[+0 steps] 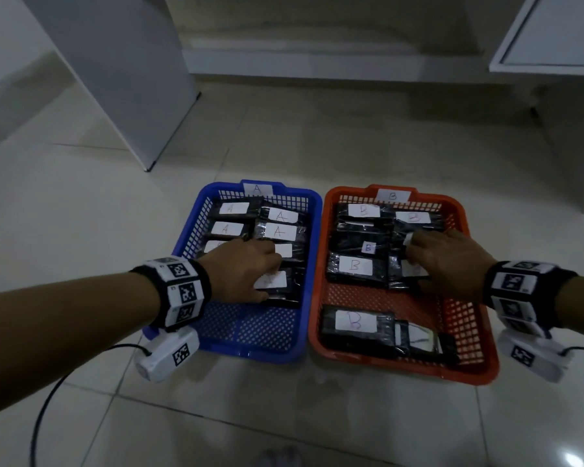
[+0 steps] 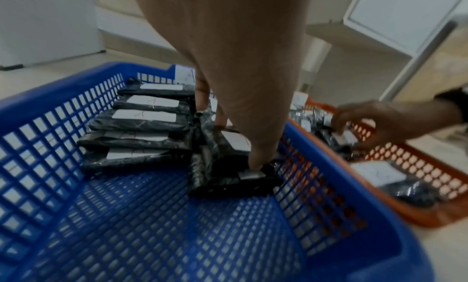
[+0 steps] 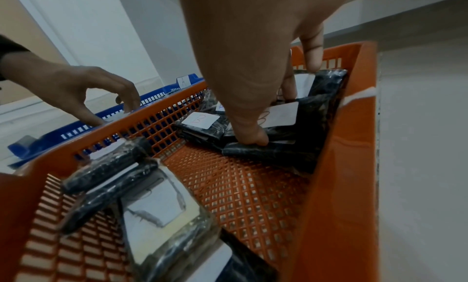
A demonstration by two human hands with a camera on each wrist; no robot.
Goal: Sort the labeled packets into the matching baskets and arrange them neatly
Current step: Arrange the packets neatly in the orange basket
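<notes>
A blue basket [image 1: 250, 328] marked A holds several black packets with white A labels in two columns. My left hand [image 1: 267, 274] reaches into it and grips the nearest packet of the right column [image 1: 284, 293], thumb on its near end [image 2: 255, 166], fingers over the far edge. Beside it, an orange basket [image 1: 361, 296] marked B holds B packets. My right hand [image 1: 415, 262] grips a packet in its right column [image 1: 398, 281], thumb at the near edge [image 3: 253, 140]. Two more packets [image 1: 354, 328] lie loose at the front of the orange basket.
Both baskets sit side by side on a pale tiled floor [image 1: 317, 416]. A white cabinet panel [image 1: 115, 79] stands at the back left and white furniture [image 1: 547, 35] at the back right. A black cable [image 1: 48, 399] loops on the floor under my left arm.
</notes>
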